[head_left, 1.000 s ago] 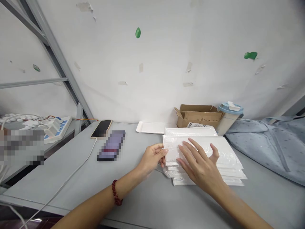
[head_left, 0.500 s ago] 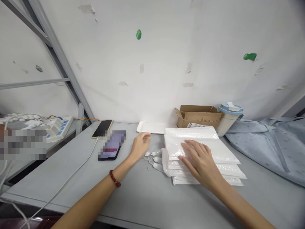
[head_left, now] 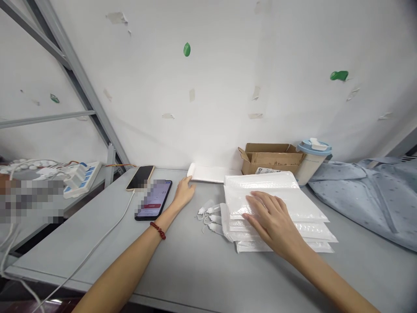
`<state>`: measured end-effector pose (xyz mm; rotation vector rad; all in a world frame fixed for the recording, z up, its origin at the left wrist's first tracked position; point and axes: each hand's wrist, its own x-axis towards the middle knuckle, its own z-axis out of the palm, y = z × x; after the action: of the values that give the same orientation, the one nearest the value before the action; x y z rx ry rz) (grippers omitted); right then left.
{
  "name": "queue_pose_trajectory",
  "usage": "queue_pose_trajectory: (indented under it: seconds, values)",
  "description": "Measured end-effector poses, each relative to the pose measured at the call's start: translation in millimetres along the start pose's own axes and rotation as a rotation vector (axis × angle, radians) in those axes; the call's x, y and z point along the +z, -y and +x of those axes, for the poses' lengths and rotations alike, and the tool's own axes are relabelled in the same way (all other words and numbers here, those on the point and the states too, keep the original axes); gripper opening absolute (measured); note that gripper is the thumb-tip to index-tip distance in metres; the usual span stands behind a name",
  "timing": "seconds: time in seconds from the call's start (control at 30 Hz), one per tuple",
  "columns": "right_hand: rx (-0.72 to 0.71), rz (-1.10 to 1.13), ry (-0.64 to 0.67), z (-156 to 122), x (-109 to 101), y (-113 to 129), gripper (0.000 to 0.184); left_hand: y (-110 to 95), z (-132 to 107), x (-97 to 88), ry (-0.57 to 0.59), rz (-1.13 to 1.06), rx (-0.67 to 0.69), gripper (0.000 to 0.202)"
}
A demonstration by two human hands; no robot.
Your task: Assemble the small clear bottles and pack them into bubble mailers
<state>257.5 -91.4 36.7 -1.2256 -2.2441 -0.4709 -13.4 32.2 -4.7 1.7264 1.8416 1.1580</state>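
Note:
My right hand (head_left: pixel 273 219) lies flat with fingers spread on top of a stack of white padded envelopes (head_left: pixel 293 204) on the grey table (head_left: pixel 202 269). My left hand (head_left: pixel 184 193) reaches far forward, its fingers touching the near left corner of a flat white envelope (head_left: pixel 210 173) by the wall. Its fingers look curled at that corner; whether they grip it is unclear. A red bead bracelet (head_left: pixel 158 229) is on my left wrist. Small white tagged pieces (head_left: pixel 208 215) lie just left of the stack.
Two phones (head_left: pixel 153 199) lie left of my left hand, one on a white charging cable (head_left: pixel 97 243). A cardboard box (head_left: pixel 272 157) and a lidded cup (head_left: pixel 312 160) stand behind the stack. Blue cloth (head_left: pixel 368 191) lies right. A power strip (head_left: pixel 80 178) sits far left.
My left hand let go of the stack's left edge and moved forward and left to the flat white envelope by the wall. My right hand stayed on the stack.

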Motion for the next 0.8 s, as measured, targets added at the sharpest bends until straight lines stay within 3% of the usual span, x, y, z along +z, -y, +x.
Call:
queue_pose_trajectory:
  seconds: [0.27, 0.53, 0.63, 0.8]
  values:
    - [-0.017, -0.013, 0.008, 0, -1, -1, 0.032, -14, -8, -13.8, -0.217, -0.180, -0.060, 0.026]
    - [-0.016, -0.011, 0.012, 0, -1, -1, 0.032, -16, -7, -15.8, -0.324, -0.476, -0.189, 0.015]
    - [-0.016, -0.009, 0.013, 0, -1, -2, 0.032, -18, -5, -17.7, -0.244, -0.640, -0.278, 0.019]
    - [-0.009, 0.003, 0.008, -1, 0, -1, 0.032, -20, -9, -24.1, 0.099, -0.801, -0.395, 0.010]
